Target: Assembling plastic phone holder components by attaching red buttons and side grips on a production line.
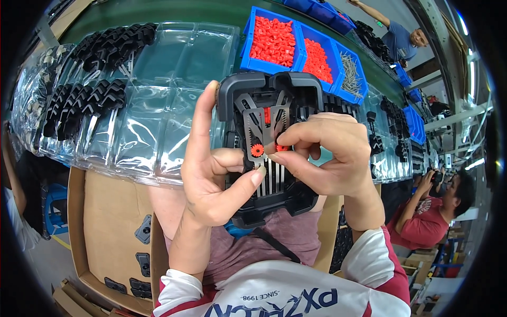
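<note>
A black plastic housing (pixel 269 211) with a metal mechanism sits upright in front of my lap. My left hand (pixel 214 182) grips its left side, thumb over the front and index finger stretched up along the edge. Inside are a slotted metal plate (pixel 256 127), several parallel metal strips (pixel 272 177) and a red slider (pixel 266 115). One small red gear (pixel 257 150) sits on the plate's lower left. At the lower right, my right hand (pixel 330 153) pinches a second red gear (pixel 282 148) between thumb and index finger, its face partly hidden by the fingertips.
Clear plastic trays (pixel 142 132) hold black parts with metal strips on the left. Blue bins (pixel 272 62) beyond the housing contain red parts and metal pins (pixel 350 74). A cardboard box (pixel 113 222) with black pieces stands lower left. Two people (pixel 430 211) (pixel 401 39) are at right.
</note>
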